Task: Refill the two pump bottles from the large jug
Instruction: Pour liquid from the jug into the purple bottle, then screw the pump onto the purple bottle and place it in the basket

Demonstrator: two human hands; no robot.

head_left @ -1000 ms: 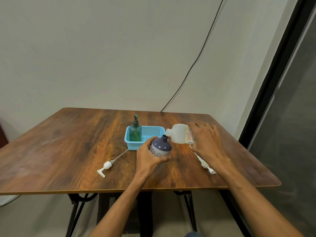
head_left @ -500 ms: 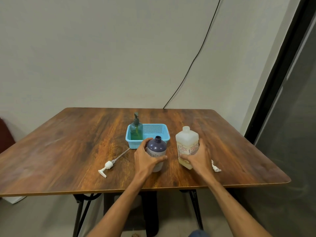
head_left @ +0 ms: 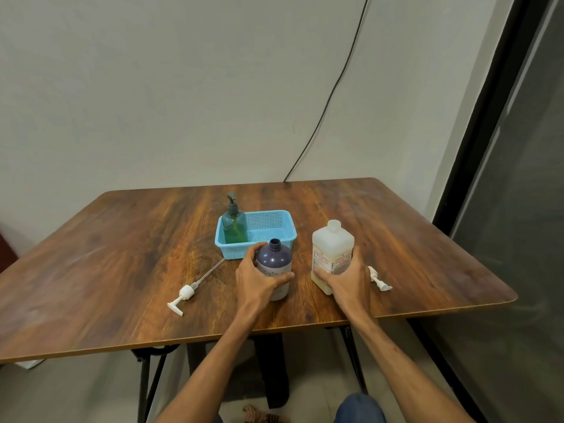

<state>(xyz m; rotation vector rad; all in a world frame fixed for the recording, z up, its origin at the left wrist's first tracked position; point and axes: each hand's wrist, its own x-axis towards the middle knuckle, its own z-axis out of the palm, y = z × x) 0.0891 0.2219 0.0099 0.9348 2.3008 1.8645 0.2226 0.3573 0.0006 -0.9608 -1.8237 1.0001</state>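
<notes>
A purple pump bottle [head_left: 273,257] stands upright on the table with its neck uncapped, and my left hand [head_left: 260,279] wraps around its body. To its right the white translucent jug [head_left: 332,248] stands upright without a cap, gripped low by my right hand [head_left: 348,280]. A green pump bottle [head_left: 234,224] with its pump fitted stands in the left end of a blue basket [head_left: 274,222]. One white pump head [head_left: 183,294] with a long tube lies on the table to the left. A second white pump head [head_left: 378,279] lies just right of my right hand.
The wooden table [head_left: 122,245] has its near edge just below my wrists and a rounded right corner. A black cable [head_left: 332,87] runs down the wall behind. A dark glass door frame [head_left: 488,148] stands to the right.
The jug was tipped over the purple bottle's neck a second ago; my right hand has since swung it upright and set it on the table to the right. My left hand kept hold of the purple bottle.
</notes>
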